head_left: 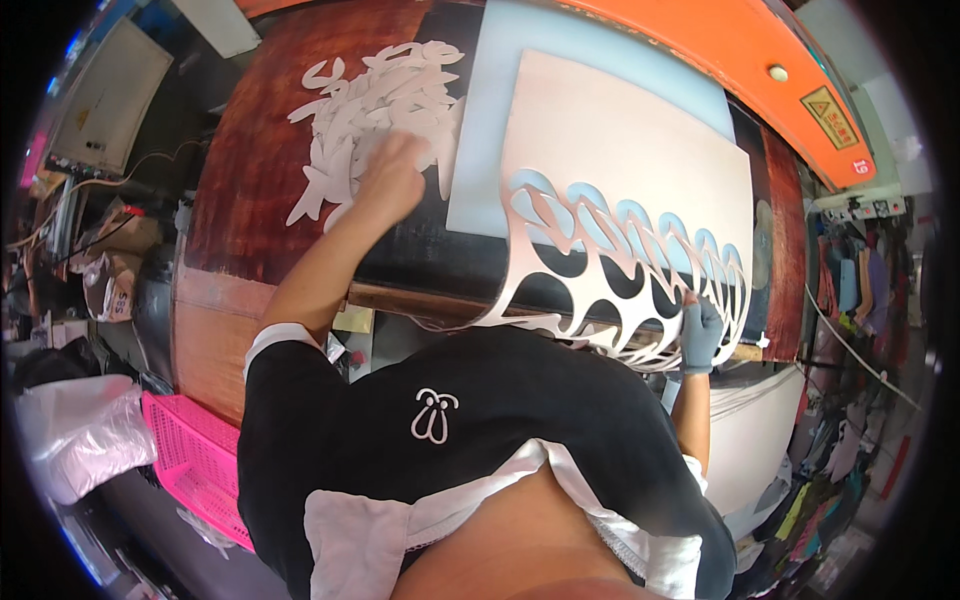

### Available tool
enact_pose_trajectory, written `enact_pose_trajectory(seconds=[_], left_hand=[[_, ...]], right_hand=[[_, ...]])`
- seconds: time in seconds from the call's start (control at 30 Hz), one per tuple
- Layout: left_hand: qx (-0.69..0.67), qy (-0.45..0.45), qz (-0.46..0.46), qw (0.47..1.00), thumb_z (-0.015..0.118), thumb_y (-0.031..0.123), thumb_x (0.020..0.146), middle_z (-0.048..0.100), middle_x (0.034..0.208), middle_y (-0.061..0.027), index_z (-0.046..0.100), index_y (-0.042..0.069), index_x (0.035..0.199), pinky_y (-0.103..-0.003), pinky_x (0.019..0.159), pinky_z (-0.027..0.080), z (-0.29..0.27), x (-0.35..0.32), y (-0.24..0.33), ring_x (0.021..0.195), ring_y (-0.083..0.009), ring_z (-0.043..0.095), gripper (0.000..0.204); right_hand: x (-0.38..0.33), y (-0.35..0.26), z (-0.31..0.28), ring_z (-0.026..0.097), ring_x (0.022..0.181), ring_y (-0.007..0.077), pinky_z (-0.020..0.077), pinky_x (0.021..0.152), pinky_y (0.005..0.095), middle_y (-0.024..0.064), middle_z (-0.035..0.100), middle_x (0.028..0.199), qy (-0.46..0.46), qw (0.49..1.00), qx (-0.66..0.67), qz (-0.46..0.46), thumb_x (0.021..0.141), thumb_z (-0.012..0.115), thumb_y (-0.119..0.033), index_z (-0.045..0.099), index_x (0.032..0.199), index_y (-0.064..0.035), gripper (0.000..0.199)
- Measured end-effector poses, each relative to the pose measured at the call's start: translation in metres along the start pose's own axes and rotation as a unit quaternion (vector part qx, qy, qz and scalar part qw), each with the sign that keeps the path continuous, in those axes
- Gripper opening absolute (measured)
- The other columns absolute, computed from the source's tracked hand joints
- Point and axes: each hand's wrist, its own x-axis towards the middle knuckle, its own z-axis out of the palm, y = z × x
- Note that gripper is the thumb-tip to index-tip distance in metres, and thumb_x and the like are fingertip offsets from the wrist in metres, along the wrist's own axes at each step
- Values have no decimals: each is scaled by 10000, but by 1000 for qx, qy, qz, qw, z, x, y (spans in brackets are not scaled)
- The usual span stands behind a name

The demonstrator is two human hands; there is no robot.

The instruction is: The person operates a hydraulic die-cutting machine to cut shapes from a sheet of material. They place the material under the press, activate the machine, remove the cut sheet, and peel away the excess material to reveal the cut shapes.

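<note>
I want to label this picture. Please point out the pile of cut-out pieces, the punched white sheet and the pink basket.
pile of cut-out pieces (pixel 375 105), head view, middle of the heap.
punched white sheet (pixel 620 140), head view, uncut upper part.
pink basket (pixel 195 450), head view, its meshed side wall.

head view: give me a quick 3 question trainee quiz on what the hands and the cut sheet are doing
1. True or false: the left hand rests on the pile of white cut-out pieces.
2. Which hand wears a grey glove?
A. left hand
B. right hand
3. Fill in: the gloved hand grips the ______ edge of the white sheet.

Key: 1 true; 2 B; 3 cut-out (lattice) edge nearest the person.
</note>
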Motion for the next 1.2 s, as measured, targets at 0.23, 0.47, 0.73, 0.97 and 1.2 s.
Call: enact_pose_trajectory(seconds=[0.23,0.47,0.73,0.97,1.2], left_hand=[[-451,-320,-300,777,561,442,887,610,918,-89,453,15,1174,-318,604,482,31,-4,37,694,-168,596,525],[-611,-238,-394,645,508,352,931,579,834,-77,454,72,1165,-341,510,498,63,20,57,633,-185,593,369],[-365,-97,-95,921,487,196,915,570,749,-125,539,36,1127,-349,620,443,59,5,137,670,-242,571,271],[-275,-111,-119,948,486,171,912,619,798,-192,502,28,1117,-400,595,475,46,-89,126,658,-354,610,251],[-437,-118,-346,822,480,106,912,534,656,-34,473,26,1112,-241,415,393,50,-124,102,463,-85,474,216]], right_hand=[[-5,25,48,649,782,325,490,701,349,194,663,829,-82,980,-177,37,849,592,-317,688,955,-35,316],[14,61,22,634,798,154,481,724,300,79,667,860,-53,997,-46,14,823,623,-228,618,999,-79,230],[64,164,-112,617,949,343,448,844,392,220,643,994,126,918,-258,274,730,633,-444,604,1073,21,579],[49,200,-154,443,595,75,361,537,239,-35,533,656,66,974,-2,216,815,624,-224,629,725,-14,229],[41,203,-149,394,579,62,317,511,245,-50,465,616,77,979,-2,189,818,601,-186,546,657,-41,224]])
